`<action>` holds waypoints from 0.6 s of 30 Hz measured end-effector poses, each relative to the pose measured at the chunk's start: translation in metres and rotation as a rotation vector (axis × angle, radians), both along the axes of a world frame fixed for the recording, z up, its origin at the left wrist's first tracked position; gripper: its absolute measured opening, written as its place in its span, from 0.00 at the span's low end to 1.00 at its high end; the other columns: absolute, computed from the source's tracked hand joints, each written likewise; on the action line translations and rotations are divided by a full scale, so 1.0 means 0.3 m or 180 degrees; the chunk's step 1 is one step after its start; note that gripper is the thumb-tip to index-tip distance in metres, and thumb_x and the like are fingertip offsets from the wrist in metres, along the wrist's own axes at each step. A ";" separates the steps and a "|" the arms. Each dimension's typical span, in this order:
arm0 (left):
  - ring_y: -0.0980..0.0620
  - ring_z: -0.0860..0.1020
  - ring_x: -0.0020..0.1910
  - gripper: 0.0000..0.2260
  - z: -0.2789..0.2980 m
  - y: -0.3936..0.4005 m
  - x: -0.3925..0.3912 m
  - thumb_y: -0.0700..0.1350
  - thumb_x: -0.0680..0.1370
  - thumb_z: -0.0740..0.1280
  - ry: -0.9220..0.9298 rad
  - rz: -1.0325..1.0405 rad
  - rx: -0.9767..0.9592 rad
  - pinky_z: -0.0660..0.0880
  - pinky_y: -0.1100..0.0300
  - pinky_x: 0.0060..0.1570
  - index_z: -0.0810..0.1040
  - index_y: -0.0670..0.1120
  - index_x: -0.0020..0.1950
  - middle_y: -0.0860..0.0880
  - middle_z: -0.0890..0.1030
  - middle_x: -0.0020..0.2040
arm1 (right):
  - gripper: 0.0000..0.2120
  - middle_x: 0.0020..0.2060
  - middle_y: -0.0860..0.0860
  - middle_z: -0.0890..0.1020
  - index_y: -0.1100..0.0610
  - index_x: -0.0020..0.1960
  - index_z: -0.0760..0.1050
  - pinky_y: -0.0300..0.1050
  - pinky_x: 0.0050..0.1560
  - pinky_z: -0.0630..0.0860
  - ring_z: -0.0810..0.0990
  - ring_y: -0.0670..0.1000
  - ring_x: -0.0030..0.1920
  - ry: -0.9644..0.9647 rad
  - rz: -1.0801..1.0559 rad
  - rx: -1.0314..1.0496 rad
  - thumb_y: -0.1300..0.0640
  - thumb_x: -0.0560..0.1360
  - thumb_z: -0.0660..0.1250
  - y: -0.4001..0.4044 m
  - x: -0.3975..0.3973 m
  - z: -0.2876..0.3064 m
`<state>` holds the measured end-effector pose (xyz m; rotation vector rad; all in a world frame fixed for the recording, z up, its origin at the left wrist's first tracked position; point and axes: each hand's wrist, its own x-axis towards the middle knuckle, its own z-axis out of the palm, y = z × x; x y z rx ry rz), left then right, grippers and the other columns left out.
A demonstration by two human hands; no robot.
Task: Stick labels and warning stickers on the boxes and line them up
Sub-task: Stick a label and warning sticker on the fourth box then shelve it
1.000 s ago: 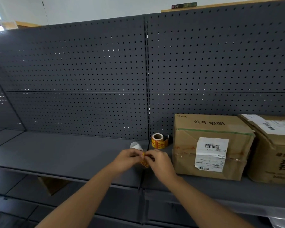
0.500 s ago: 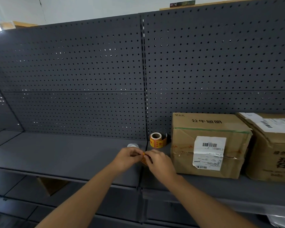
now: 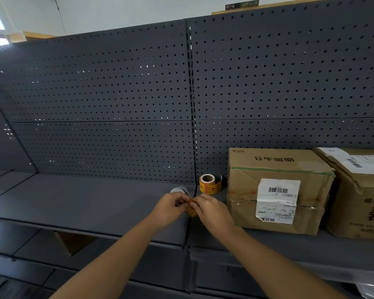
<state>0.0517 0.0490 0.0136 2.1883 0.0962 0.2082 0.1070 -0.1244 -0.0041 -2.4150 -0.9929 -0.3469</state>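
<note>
Head cam: I see left hand [image 3: 170, 207] & right hand [image 3: 212, 209] both pinching warning sticker [image 3: 191, 210], peeling backing, near roll [image 3: 208, 184]. Next, I'd guess: press onto left box [image 3: 276, 190].

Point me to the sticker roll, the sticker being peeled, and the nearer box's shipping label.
sticker roll [image 3: 208, 186]: head view, on its printed outer wrap.
warning sticker [image 3: 191, 211]: head view, on the orange part below the fingers.
shipping label [image 3: 277, 200]: head view, on its white middle.
</note>
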 end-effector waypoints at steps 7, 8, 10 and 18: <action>0.52 0.84 0.53 0.10 -0.005 0.014 0.002 0.34 0.80 0.70 -0.0016 -0.0037 -0.0066 0.79 0.62 0.56 0.82 0.50 0.50 0.48 0.85 0.51 | 0.13 0.50 0.50 0.80 0.54 0.58 0.80 0.49 0.43 0.77 0.80 0.52 0.49 -0.0091 0.0100 0.0059 0.48 0.84 0.60 -0.009 -0.010 0.010; 0.52 0.84 0.53 0.11 -0.007 0.016 0.003 0.34 0.80 0.70 -0.0024 -0.0037 -0.0062 0.80 0.62 0.56 0.82 0.51 0.50 0.48 0.85 0.51 | 0.13 0.50 0.50 0.80 0.54 0.58 0.80 0.49 0.43 0.77 0.80 0.52 0.49 -0.0083 0.0100 0.0052 0.48 0.84 0.61 -0.008 -0.011 0.012; 0.52 0.84 0.53 0.11 -0.010 0.019 0.004 0.34 0.79 0.70 -0.0039 -0.0024 -0.0064 0.80 0.62 0.56 0.82 0.51 0.51 0.48 0.86 0.51 | 0.13 0.50 0.51 0.80 0.54 0.58 0.80 0.49 0.43 0.77 0.80 0.52 0.49 -0.0072 0.0109 0.0035 0.48 0.84 0.61 -0.006 -0.011 0.016; 0.54 0.84 0.53 0.09 -0.018 0.017 0.005 0.35 0.80 0.71 -0.0086 0.0006 -0.0071 0.80 0.62 0.56 0.82 0.49 0.51 0.49 0.86 0.50 | 0.13 0.48 0.52 0.80 0.55 0.56 0.80 0.50 0.42 0.79 0.81 0.53 0.46 -0.0147 0.0107 0.0023 0.50 0.84 0.60 -0.002 -0.020 0.011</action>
